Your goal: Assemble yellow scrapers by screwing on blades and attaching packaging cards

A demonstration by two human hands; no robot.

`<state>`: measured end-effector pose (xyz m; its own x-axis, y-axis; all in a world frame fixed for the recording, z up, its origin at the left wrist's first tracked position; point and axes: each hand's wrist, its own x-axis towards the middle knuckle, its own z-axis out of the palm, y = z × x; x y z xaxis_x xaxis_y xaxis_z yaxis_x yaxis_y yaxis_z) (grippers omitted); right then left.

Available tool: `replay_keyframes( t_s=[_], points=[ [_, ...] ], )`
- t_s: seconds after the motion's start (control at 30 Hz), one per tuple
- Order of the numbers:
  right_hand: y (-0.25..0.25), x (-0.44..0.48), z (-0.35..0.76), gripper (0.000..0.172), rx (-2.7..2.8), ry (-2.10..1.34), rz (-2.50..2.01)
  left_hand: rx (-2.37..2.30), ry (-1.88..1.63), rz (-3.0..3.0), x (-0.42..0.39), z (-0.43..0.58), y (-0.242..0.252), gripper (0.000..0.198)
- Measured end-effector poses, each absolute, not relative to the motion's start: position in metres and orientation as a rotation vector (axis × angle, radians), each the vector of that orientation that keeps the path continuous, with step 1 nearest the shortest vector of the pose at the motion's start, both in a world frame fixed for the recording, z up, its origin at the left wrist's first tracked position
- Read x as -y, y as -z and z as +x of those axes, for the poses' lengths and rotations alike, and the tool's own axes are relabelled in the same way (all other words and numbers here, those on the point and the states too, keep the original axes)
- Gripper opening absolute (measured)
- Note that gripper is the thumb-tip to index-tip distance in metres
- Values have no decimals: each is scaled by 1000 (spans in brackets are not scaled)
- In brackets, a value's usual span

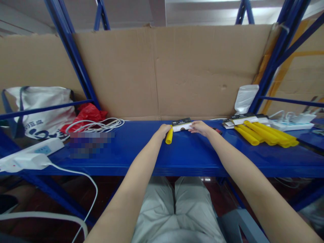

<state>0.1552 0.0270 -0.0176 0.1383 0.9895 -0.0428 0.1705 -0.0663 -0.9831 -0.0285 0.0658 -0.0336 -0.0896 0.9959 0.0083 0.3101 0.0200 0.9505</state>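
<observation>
Both arms reach forward over the blue shelf top (141, 148). My left hand (164, 129) is closed around a short yellow tube (169, 137), whose open end points toward me. Just right of the tube is a small black-and-white cardboard box (182, 126), its dark printed face at the back and its white side toward me. The fingers of my right hand (199, 128) pinch the right end of this box. Whether the left fingers also touch the box's left end is too small to tell.
At right lie several yellow tubes (265, 133) beside flat black-and-white cartons (243, 118) and a white power strip (291, 125). A small red-and-black item (218, 131) rests behind my right wrist. Coiled white cable (108, 125), a red bag (88, 114) and another power strip (32, 153) occupy the left.
</observation>
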Motion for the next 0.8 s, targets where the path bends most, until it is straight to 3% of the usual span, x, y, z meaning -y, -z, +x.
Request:
replay_keyframes(
  t_s=[0.23,0.4,0.6,0.7,0.8],
  points=[
    [15,-25,152,20,1253,-993,-1374,-1600,-1062,1351,-67,-26,28,21],
    [12,-28,152,13,1378,-631,-1376,-1686,-1242,1733,-55,-23,33,43],
    [2,-18,144,15,1619,-132,-1359,-1191,-1318,2126,-38,-10,29,66],
    [2,-11,133,20,1738,-104,-1293,-982,-1259,2014,-36,-3,32,76],
    [5,-9,125,24,1805,-163,-1181,-968,-1268,1902,-36,-1,34,72]
  ],
)
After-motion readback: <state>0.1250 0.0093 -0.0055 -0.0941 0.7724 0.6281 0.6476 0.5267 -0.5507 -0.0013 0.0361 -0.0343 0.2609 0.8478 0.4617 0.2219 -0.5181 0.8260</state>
